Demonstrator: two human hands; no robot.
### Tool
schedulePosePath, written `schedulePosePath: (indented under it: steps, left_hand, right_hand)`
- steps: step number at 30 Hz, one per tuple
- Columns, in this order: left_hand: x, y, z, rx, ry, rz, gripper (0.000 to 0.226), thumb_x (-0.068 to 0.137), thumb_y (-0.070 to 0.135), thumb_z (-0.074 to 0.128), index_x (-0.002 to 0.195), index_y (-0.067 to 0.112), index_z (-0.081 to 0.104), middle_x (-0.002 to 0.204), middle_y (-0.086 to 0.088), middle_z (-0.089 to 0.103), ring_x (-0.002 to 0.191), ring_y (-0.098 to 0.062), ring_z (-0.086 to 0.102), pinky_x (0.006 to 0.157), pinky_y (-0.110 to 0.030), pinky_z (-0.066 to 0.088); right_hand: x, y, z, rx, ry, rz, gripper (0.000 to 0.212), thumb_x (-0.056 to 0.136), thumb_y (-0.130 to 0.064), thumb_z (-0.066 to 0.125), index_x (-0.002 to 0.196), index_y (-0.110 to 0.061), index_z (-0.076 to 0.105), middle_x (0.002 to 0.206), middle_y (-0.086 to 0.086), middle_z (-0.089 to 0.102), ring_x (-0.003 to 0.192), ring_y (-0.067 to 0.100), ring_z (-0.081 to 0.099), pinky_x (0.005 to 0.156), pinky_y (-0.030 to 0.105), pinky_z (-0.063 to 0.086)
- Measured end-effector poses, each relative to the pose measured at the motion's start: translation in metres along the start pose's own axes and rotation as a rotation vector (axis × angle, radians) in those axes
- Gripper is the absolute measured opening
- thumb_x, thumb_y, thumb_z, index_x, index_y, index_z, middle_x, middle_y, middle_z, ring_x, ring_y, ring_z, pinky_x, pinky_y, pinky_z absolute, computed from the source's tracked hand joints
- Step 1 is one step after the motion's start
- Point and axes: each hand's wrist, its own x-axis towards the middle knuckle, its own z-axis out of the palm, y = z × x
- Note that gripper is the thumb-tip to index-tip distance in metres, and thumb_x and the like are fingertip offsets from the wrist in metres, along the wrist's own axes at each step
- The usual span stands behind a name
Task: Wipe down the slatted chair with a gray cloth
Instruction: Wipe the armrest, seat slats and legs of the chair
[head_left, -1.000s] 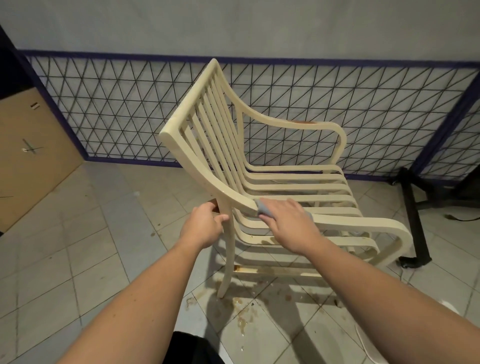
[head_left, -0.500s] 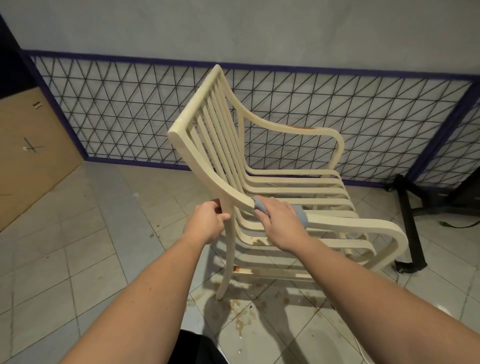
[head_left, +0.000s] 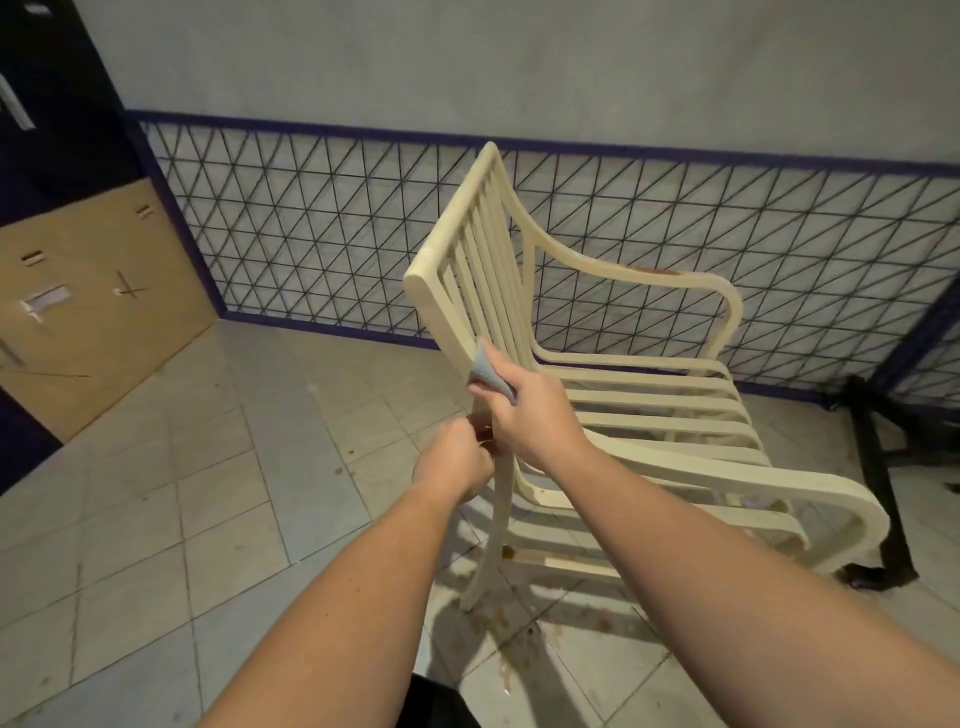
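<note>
Slatted chair (head_left: 597, 374) is standing on tiles, center toward 3 o'clock; right hand (head_left: 535, 410) is pinching gray cloth (head_left: 485, 371) against its backrest post, left hand (head_left: 457, 467) is gripping the frame at 7 o'clock of it.

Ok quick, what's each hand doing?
Left hand: grips the chair frame.
Right hand: holds the gray cloth against the chair.

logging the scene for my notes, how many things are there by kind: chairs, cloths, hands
chairs: 1, the cream slatted chair
cloths: 1, the gray cloth, held against the backrest's side rail
hands: 2, the left hand gripping the chair's frame, the right hand holding the cloth
total: 4
</note>
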Motion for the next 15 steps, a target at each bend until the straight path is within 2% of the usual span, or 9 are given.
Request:
schedulePosePath:
  steps: [2,4,6,8,9,12,14,15]
  left_hand:
    - [0.001,0.001,-0.001,-0.053,-0.013,-0.022,0.013,0.086,0.026,0.06,0.094,0.028,0.069,0.089,0.0,0.073,0.08,-0.025,0.069,0.077,-0.041,0.059]
    - [0.002,0.001,0.0,-0.092,-0.029,-0.033,0.019,0.09,0.037,0.066,0.106,0.029,0.071,0.093,0.004,0.073,0.08,-0.02,0.071,0.08,-0.044,0.06]
    - [0.003,0.001,0.001,-0.105,-0.045,-0.041,0.022,0.092,0.04,0.067,0.109,0.027,0.07,0.094,0.005,0.072,0.078,-0.017,0.071,0.08,-0.044,0.06]
    - [0.004,0.001,0.0,-0.095,-0.044,-0.048,0.02,0.093,0.04,0.067,0.108,0.027,0.068,0.094,0.005,0.071,0.078,-0.016,0.071,0.079,-0.043,0.06]
    - [0.005,0.0,0.001,-0.099,-0.04,-0.051,0.02,0.093,0.039,0.067,0.108,0.027,0.069,0.095,0.005,0.071,0.079,-0.015,0.07,0.079,-0.042,0.06]
    - [0.001,0.001,0.001,-0.078,-0.03,-0.041,0.015,0.092,0.036,0.065,0.105,0.03,0.069,0.095,0.008,0.069,0.081,-0.014,0.067,0.077,-0.036,0.056]
    - [0.002,-0.002,0.002,-0.044,-0.011,-0.026,0.018,0.085,0.033,0.06,0.1,0.031,0.07,0.092,0.008,0.072,0.079,-0.019,0.068,0.076,-0.039,0.059]
    - [0.003,-0.004,0.002,-0.004,-0.004,-0.014,0.021,0.083,0.03,0.058,0.1,0.03,0.069,0.09,0.006,0.072,0.078,-0.023,0.068,0.073,-0.04,0.06]
  right_hand:
    - [-0.014,0.024,-0.01,-0.064,-0.027,0.017,0.053,0.093,-0.026,0.067,0.144,-0.033,0.051,0.145,-0.011,0.053,0.137,0.005,0.042,0.109,0.012,0.029]
    - [-0.027,0.044,-0.028,-0.142,-0.051,0.026,0.044,0.09,-0.027,0.071,0.133,-0.033,0.062,0.136,-0.019,0.057,0.133,-0.006,0.041,0.104,0.004,0.027]
    - [-0.034,0.051,-0.047,-0.152,-0.079,0.076,0.027,0.086,-0.027,0.075,0.112,-0.035,0.075,0.109,-0.025,0.07,0.101,-0.021,0.053,0.081,0.0,0.037]
    - [-0.03,0.045,-0.058,-0.2,-0.07,0.11,0.016,0.086,-0.029,0.074,0.095,-0.042,0.078,0.079,-0.022,0.073,0.072,-0.01,0.06,0.058,0.01,0.04]
    - [-0.024,0.037,-0.059,-0.241,-0.028,0.09,0.017,0.086,-0.03,0.071,0.093,-0.044,0.078,0.074,-0.017,0.072,0.068,-0.003,0.06,0.054,0.015,0.041]
    - [-0.001,0.002,-0.049,-0.148,0.148,-0.059,0.019,0.091,-0.033,0.065,0.104,-0.042,0.074,0.088,-0.009,0.076,0.081,0.008,0.065,0.067,0.026,0.05]
    - [0.007,-0.022,-0.03,-0.052,0.11,-0.113,0.031,0.095,-0.038,0.061,0.125,-0.043,0.065,0.105,-0.011,0.074,0.093,0.005,0.062,0.079,0.023,0.047]
    - [0.008,-0.028,-0.019,-0.05,0.046,-0.12,0.04,0.098,-0.04,0.057,0.138,-0.044,0.054,0.113,-0.01,0.071,0.1,0.005,0.06,0.084,0.023,0.046]
